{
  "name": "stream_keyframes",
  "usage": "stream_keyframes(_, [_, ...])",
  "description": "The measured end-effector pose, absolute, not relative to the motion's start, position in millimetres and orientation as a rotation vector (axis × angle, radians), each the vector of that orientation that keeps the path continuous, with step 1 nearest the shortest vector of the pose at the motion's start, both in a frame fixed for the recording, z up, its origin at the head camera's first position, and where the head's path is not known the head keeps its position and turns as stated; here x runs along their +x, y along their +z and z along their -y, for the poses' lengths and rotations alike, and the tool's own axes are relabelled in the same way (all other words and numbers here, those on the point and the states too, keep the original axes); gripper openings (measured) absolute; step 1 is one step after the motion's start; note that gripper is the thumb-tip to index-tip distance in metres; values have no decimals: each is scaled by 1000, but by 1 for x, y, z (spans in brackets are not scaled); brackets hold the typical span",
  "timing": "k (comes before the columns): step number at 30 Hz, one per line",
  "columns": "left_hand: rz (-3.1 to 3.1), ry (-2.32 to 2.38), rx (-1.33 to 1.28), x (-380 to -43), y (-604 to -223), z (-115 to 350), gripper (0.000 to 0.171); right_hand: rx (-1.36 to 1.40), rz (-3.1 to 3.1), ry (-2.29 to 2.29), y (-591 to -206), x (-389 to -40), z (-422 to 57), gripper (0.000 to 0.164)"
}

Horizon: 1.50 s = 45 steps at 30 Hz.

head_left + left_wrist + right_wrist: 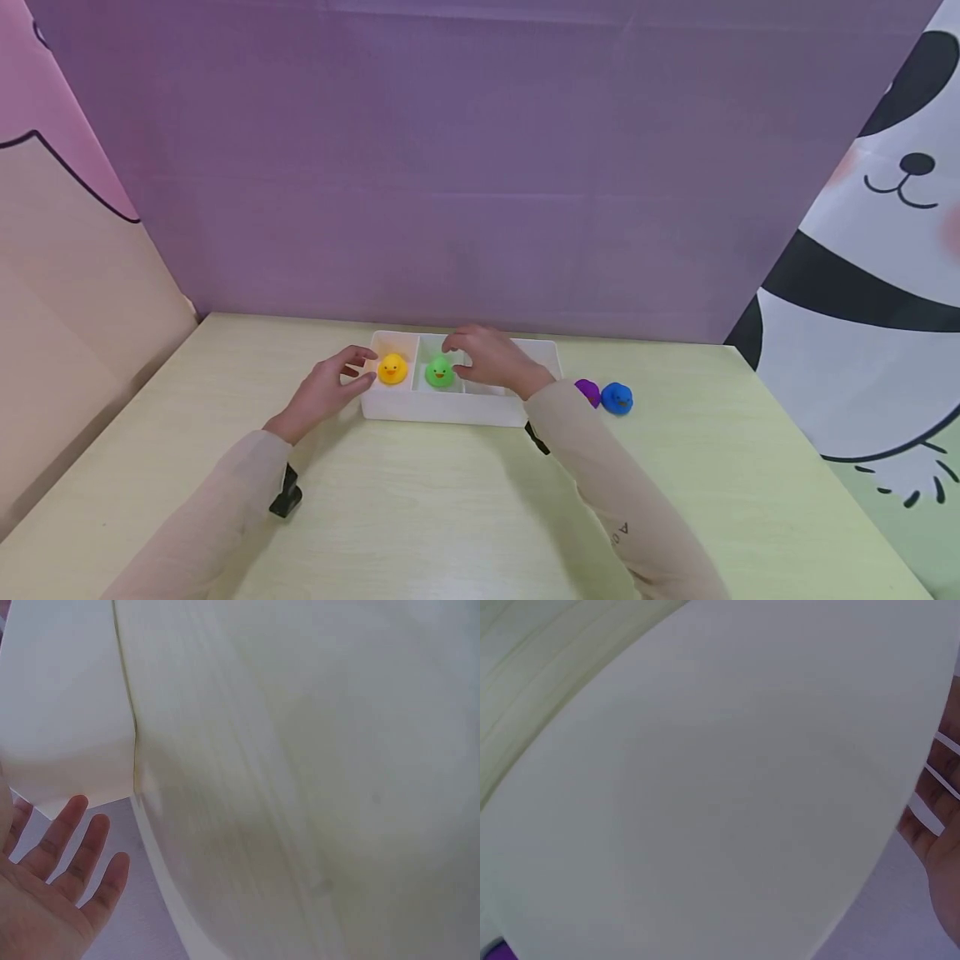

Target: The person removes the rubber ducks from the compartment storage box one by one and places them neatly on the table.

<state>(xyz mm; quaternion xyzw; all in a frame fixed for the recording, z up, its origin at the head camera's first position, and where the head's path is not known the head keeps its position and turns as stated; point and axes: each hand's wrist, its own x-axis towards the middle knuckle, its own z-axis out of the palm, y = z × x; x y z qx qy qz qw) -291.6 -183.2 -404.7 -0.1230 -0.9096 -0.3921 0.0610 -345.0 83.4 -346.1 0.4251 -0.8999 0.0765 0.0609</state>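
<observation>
A white box (pixel 442 407) with little rooms inside sits near the back of the pale table (pixel 420 517). A yellow duck (pixel 392 369) sits upright in the room at the left end, and a green duck (pixel 439 372) sits upright in the room next to it. Both ducks have orange beaks that face the person. The left hand (pixel 327 392) is at the left end of the box, near the yellow duck. Its fingers are a bit bent and spread apart, with nothing in them. The right hand (pixel 495 358) is over the box, just beside the green duck. Its thumb and fingers are bent and apart, with a gap between the tips. I cannot tell if the thumb is touching the green duck. This hand hides part of the box, so I cannot see all of the rooms. On the table, to the right of the box, are a blue duck (pixel 617 399) and a purple toy (pixel 588 392), side by side. The right sleeve (pixel 600 467) covers some of the purple toy. Both sleeves are light tan. Behind the table is a big purple wall (pixel 480 167), and a panda picture (pixel 900 192) is on the right.
</observation>
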Motion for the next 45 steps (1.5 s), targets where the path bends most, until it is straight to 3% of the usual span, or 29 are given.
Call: stream_keyframes(45, [2786, -1187, -341, -287, -399, 180, 36, 1113, 2952, -170, -360, -353, -45, 32])
